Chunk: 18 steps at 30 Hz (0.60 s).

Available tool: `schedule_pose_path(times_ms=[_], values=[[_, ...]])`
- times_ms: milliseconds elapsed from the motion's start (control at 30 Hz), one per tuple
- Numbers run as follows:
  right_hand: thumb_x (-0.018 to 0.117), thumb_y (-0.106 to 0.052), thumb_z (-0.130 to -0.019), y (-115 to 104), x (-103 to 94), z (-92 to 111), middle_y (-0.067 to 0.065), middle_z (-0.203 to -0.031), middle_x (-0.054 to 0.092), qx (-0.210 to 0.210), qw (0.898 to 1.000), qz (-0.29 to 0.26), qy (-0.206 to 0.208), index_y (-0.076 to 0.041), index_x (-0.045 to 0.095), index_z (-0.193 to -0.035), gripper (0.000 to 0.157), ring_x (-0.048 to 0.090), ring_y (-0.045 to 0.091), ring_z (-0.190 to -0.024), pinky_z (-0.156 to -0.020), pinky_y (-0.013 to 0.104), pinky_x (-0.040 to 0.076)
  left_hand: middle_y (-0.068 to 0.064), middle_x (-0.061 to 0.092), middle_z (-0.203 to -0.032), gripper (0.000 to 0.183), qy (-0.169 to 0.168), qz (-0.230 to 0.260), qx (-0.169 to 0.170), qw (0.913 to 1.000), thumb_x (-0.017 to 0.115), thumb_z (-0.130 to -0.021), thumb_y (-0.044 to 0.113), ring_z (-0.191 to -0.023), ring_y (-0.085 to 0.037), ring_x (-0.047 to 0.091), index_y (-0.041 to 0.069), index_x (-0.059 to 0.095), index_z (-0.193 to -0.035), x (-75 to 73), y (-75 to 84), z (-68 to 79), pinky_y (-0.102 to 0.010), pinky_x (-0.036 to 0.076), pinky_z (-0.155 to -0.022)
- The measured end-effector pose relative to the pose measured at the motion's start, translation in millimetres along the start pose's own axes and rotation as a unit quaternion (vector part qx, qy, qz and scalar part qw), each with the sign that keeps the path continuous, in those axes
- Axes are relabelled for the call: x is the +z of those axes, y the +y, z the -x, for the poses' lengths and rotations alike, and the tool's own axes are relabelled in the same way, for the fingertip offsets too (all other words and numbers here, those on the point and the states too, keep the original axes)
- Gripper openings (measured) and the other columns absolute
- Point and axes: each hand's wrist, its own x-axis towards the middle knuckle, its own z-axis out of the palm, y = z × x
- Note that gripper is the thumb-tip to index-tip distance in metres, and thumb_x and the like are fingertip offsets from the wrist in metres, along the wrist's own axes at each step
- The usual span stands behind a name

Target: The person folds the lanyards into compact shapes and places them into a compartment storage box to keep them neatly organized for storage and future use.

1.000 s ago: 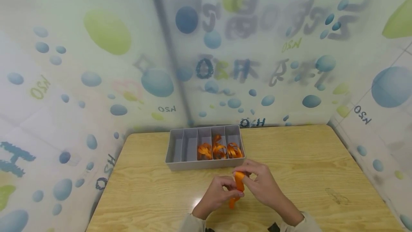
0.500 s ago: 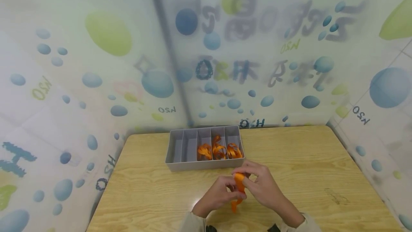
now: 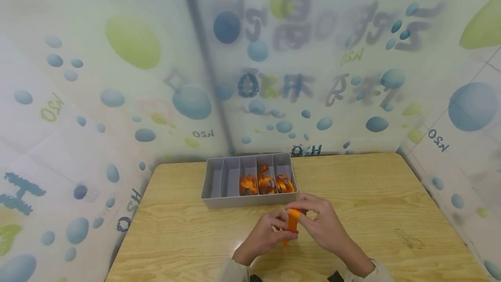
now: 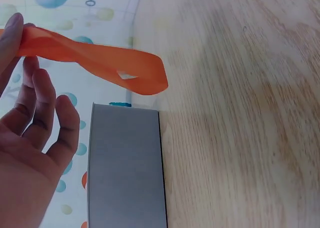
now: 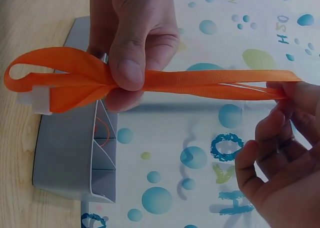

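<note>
Both hands hold an orange ribbon [image 3: 292, 220] in front of the tray. My left hand [image 3: 264, 235] pinches it partway along, and my right hand [image 3: 322, 222] pinches its upper end. In the right wrist view, several strands of ribbon [image 5: 210, 83] run taut between the left hand [image 5: 137, 43] and the right hand [image 5: 280, 173]. Below the left hand's pinch hangs a loose loop, with a small white piece [image 5: 41, 99] beside it. The left wrist view shows this loop [image 4: 142, 70] hanging from the left hand [image 4: 35, 133]. Parts of the fingertips are hidden behind the ribbon.
A grey divided tray [image 3: 250, 200] stands at the back of the wooden table [image 3: 184, 234]. Its three right compartments hold curled orange ribbons [image 3: 248, 185]; the two left ones show bare floors. A patterned curtain [image 3: 313, 77] rises behind the table.
The right hand has shifted slightly to the right. The ribbon between the hands looks straighter, and less of its hanging end shows below the left hand. The tray stays put.
</note>
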Motion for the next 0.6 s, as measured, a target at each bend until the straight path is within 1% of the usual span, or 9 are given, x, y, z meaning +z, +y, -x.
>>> schedule_pose_path(times_ms=[100,233,333,433,533,600], values=[[0.070,0.002,-0.090,-0.9,-0.2,0.5,-0.008,-0.081,0.062,-0.002,1.000,0.007,0.007,-0.013,0.077,-0.099,0.019,0.053,0.010,-0.068,-0.060,0.026,0.048,-0.011,0.066,-0.090,0.015,0.010,-0.002,-0.002,0.9999,0.077,-0.086,0.011,-0.082,-0.003,0.054,-0.003,0.079,-0.092,-1.4,-0.4,0.8,-0.024,0.050,-0.074],[0.076,0.002,-0.084,-0.2,0.9,1.1,-0.010,-0.076,0.059,0.002,1.000,0.015,0.017,-0.014,0.076,-0.097,0.021,0.052,0.009,-0.067,-0.060,0.026,0.048,-0.011,0.071,-0.088,0.014,0.030,-0.021,0.011,0.9993,0.074,-0.089,0.011,-0.077,-0.001,0.058,-0.002,0.079,-0.090,-3.7,-0.5,-0.2,-0.027,0.053,-0.068],[0.081,-0.003,-0.080,1.3,2.9,1.9,-0.011,-0.074,0.056,0.007,1.000,0.018,0.022,-0.016,0.076,-0.096,0.021,0.052,0.009,-0.067,-0.060,0.027,0.049,-0.013,0.073,-0.086,0.012,0.061,-0.028,0.006,0.9977,0.073,-0.089,0.009,-0.076,-0.002,0.060,-0.002,0.078,-0.090,-6.0,-0.3,-1.4,-0.027,0.054,-0.069],[0.086,-0.008,-0.075,3.8,5.6,3.5,-0.011,-0.072,0.055,0.010,0.999,0.020,0.026,-0.014,0.076,-0.097,0.024,0.052,0.010,-0.066,-0.060,0.027,0.049,-0.014,0.073,-0.084,0.008,0.100,-0.026,-0.007,0.9946,0.070,-0.089,0.000,-0.074,-0.002,0.059,-0.003,0.077,-0.088,-9.3,-0.7,-3.0,-0.024,0.051,-0.068],[0.089,-0.010,-0.070,6.4,8.7,5.4,-0.010,-0.071,0.054,0.006,0.999,0.020,0.028,-0.013,0.076,-0.098,0.031,0.050,0.011,-0.065,-0.059,0.027,0.047,-0.016,0.072,-0.082,0.009,0.129,-0.023,-0.016,0.9913,0.068,-0.088,-0.005,-0.072,-0.004,0.060,-0.006,0.076,-0.088,-15.1,15.9,-4.9,-0.023,0.052,-0.066],[0.091,-0.011,-0.068,7.6,10.7,6.6,-0.008,-0.071,0.054,0.008,0.999,0.021,0.027,-0.013,0.075,-0.100,0.035,0.049,0.011,-0.065,-0.059,0.028,0.046,-0.017,0.072,-0.081,0.010,0.145,-0.021,-0.023,0.9890,0.066,-0.089,-0.006,-0.071,-0.005,0.061,-0.006,0.076,-0.090,-18.9,28.3,-6.0,-0.023,0.052,-0.065]])
